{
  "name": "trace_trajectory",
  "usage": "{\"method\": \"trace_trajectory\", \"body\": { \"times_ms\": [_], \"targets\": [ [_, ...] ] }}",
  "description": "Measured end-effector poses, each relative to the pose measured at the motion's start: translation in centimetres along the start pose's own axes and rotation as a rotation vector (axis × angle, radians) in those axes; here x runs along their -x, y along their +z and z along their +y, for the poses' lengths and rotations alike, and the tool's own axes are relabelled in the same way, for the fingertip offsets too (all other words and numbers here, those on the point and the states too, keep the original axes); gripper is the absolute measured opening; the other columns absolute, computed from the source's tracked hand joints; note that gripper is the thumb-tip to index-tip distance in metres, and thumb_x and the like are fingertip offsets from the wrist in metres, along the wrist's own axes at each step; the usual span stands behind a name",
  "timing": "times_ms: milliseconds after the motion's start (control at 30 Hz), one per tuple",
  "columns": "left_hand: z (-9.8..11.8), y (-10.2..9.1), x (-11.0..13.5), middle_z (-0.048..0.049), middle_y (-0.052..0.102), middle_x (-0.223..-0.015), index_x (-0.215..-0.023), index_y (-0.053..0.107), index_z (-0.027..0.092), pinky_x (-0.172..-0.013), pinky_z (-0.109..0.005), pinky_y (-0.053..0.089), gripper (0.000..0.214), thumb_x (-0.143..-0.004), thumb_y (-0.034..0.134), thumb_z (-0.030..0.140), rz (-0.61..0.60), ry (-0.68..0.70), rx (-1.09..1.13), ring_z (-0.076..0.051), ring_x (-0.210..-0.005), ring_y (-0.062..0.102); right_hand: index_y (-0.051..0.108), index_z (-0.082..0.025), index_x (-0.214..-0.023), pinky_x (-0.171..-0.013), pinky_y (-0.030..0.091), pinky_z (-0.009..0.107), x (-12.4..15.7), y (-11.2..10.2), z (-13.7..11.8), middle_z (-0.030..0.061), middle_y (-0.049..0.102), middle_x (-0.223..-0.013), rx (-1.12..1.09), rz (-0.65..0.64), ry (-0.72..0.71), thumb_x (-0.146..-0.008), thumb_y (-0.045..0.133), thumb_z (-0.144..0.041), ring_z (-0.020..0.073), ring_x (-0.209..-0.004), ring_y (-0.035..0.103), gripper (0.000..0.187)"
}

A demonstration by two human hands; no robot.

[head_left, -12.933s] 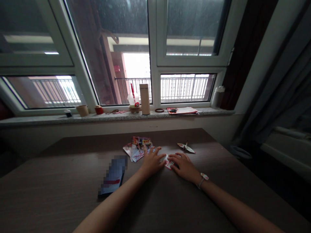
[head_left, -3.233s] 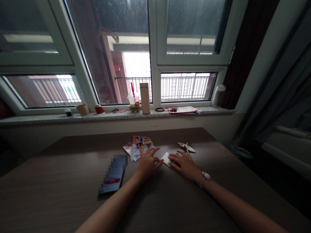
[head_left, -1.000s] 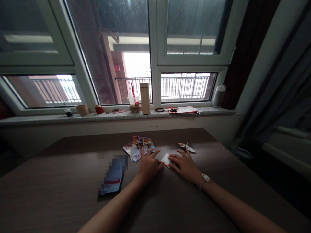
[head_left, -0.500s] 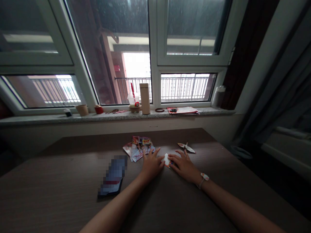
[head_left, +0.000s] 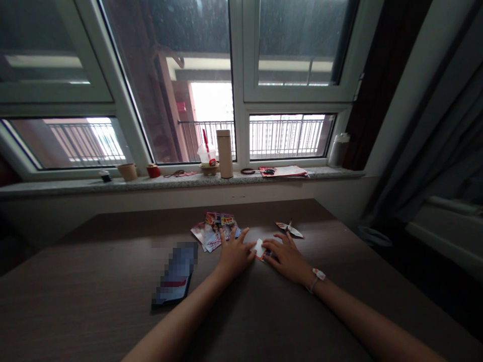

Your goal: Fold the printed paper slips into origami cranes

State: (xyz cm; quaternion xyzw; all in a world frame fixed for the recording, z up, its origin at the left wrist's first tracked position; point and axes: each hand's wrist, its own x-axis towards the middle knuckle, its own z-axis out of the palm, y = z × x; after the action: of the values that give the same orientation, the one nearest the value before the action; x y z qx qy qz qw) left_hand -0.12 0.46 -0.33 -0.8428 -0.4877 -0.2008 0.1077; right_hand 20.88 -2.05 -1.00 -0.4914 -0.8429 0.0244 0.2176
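A small folded piece of paper [head_left: 260, 248], white on top with a red printed edge, lies flat on the dark wooden table [head_left: 94, 306]. My left hand [head_left: 234, 253] presses on its left side with fingers spread. My right hand [head_left: 286, 257] lies flat on its right side, fingertips on the paper; a band is on that wrist. Both hands hold the paper down against the table.
A pile of colourful printed sheets [head_left: 214, 230] lies just beyond my left hand. A folded paper crane [head_left: 289, 229] sits beyond my right hand. A phone [head_left: 176, 273] lies to the left. The windowsill holds a tall flask [head_left: 225, 153], cups and papers.
Both hands have stayed on the folded paper with only small finger shifts; since the oldest frame the paper shows a smaller, whiter face.
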Motion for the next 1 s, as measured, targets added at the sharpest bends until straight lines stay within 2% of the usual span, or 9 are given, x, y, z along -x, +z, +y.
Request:
{"method": "trace_trajectory", "body": {
  "times_ms": [200, 533, 700, 833, 1000],
  "targets": [
    [0.1, -0.3, 0.0, 0.0008, 0.047, -0.147, -0.117, 0.067, 0.042, -0.108, -0.075, -0.002, 0.031, -0.088, 0.056, 0.047, -0.067, -0.030, -0.038, -0.040, -0.136, 0.034, 0.064, -0.029, -0.114, -0.116, 0.017, 0.055, 0.5, -0.4, 0.4, 0.0022, 0.066, -0.114, 0.024, 0.086, -0.049, -0.094, 0.051, -0.041, 0.0270, -0.124, 0.044, 0.027],
    [0.1, -0.2, 0.1, 0.0008, 0.048, -0.146, -0.117, 0.067, 0.042, -0.109, -0.073, -0.007, 0.032, -0.088, 0.057, 0.046, -0.072, -0.053, -0.006, -0.041, -0.137, 0.031, 0.068, -0.031, -0.109, -0.113, 0.021, 0.054, 0.8, -1.1, 1.5, 0.0019, 0.070, -0.096, 0.062, 0.132, -0.098, -0.094, 0.052, -0.035, 0.0263, -0.121, 0.048, 0.022],
    [0.0, 0.2, 0.3, 0.0007, 0.046, -0.147, -0.119, 0.065, 0.044, -0.109, -0.074, -0.004, 0.032, -0.088, 0.056, 0.045, -0.074, -0.081, 0.032, -0.041, -0.137, 0.030, 0.068, -0.030, -0.109, -0.112, 0.024, 0.054, 0.8, -0.6, 2.2, 0.0023, 0.069, -0.101, 0.032, 0.156, -0.100, -0.092, 0.055, -0.030, 0.0261, -0.118, 0.050, 0.021],
    [-0.1, 0.7, 0.4, -0.0006, 0.043, -0.149, -0.122, 0.063, 0.046, -0.106, -0.077, 0.002, 0.034, -0.089, 0.056, 0.046, -0.095, -0.125, 0.068, -0.042, -0.137, 0.031, 0.064, -0.026, -0.114, -0.105, 0.036, 0.050, 0.5, 0.3, 2.9, 0.0073, 0.064, -0.112, 0.008, 0.234, -0.061, -0.092, 0.054, -0.028, 0.0253, -0.113, 0.053, 0.025],
    [-0.2, 1.1, 0.4, -0.0040, 0.043, -0.148, -0.122, 0.063, 0.044, -0.107, -0.077, 0.008, 0.034, -0.089, 0.058, 0.042, -0.097, -0.134, 0.083, -0.039, -0.135, 0.035, 0.064, -0.025, -0.114, -0.104, 0.038, 0.049, 0.3, 0.8, 3.2, 0.0071, 0.065, -0.109, -0.010, 0.229, -0.066, -0.092, 0.051, -0.020, 0.0252, -0.114, 0.052, 0.026]
  ]
}}
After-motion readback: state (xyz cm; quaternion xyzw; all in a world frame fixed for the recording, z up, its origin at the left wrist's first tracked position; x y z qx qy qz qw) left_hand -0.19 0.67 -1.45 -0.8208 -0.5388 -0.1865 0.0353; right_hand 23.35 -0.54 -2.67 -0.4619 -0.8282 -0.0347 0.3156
